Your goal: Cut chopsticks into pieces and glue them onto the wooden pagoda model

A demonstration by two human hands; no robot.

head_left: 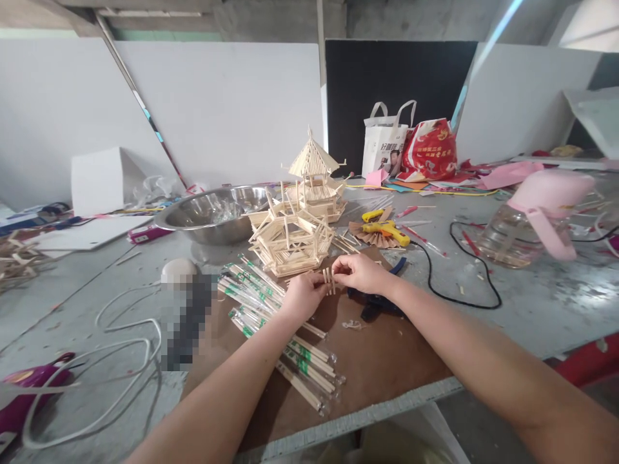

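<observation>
Between my two hands is a small lattice of short wooden sticks (329, 281), several upright pieces crossed by a thinner one. My left hand (305, 296) pinches its left end, and my right hand (360, 273) pinches the right end. Just behind them stands an open polygonal frame (290, 241) built from chopsticks. Farther back rises a stick pagoda (312, 171) with a pointed roof. Wrapped chopsticks (300, 357) in clear and green sleeves lie beneath and beside my left forearm. A dark blue and black tool (372, 303), partly hidden, lies under my right wrist.
A brown board (387, 361) covers the table's front. A steel basin (213, 216) holds clear plastic. Yellow-handled tools (384, 229), a black cable (430, 277) and a pink-lidded jug (527, 219) are to the right. A white cable (155, 335) and purple glue gun (31, 393) lie left.
</observation>
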